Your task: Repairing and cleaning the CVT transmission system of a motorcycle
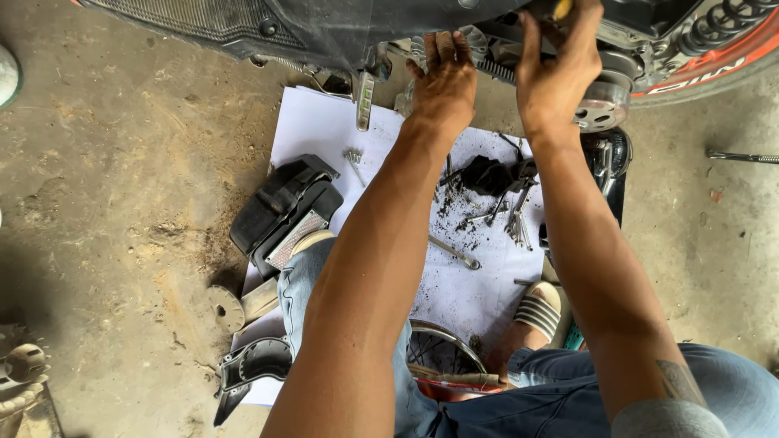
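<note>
Both my arms reach up to the underside of a scooter at the top of the view. My left hand presses against the metal engine parts there, its fingers curled onto them. My right hand grips a tool with a yellow handle near the round silver clutch drum; the tool's tip is hidden. The red-rimmed rear wheel is at the top right.
A white sheet on the dirt floor carries a black air-filter box, a wrench, loose bolts and dark small parts. A spoked wheel and a black cover lie near my knees.
</note>
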